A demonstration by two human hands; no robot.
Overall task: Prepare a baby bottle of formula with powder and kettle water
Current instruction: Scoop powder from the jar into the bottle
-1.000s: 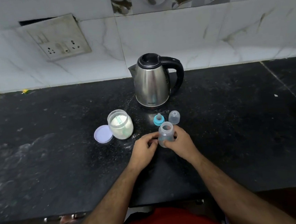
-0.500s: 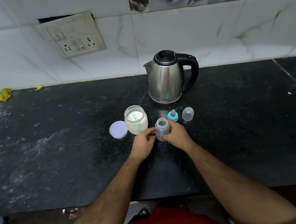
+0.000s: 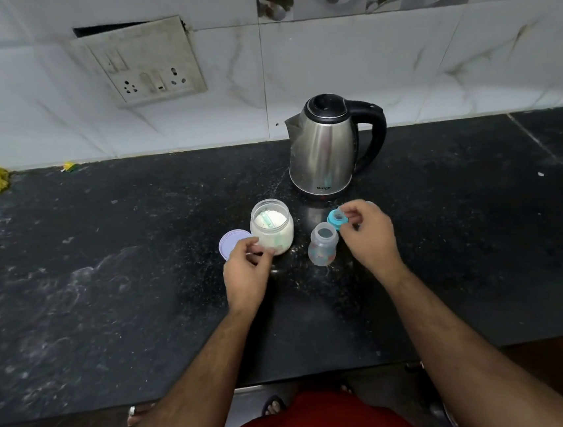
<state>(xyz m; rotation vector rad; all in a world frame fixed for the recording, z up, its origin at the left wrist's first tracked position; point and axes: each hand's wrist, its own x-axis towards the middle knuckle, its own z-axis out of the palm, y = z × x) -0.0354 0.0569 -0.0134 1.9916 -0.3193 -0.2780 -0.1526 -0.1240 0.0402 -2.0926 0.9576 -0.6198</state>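
Upright, open bottle (image 3: 323, 243) at 9 o'clock just beside right hand (image 3: 368, 236), which pinches teal nipple ring (image 3: 337, 218); powder jar (image 3: 272, 230) at 1 o'clock, touching loosely curled left hand (image 3: 247, 268), apparently empty; kettle (image 3: 325, 147) beyond.

Brushed steel kettle (image 3: 322, 154) (glossy) on speckled black stone counter (image 3: 106, 264).

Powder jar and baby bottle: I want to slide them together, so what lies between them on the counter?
In the head view, only bare black counter lies between the powder jar and baby bottle.
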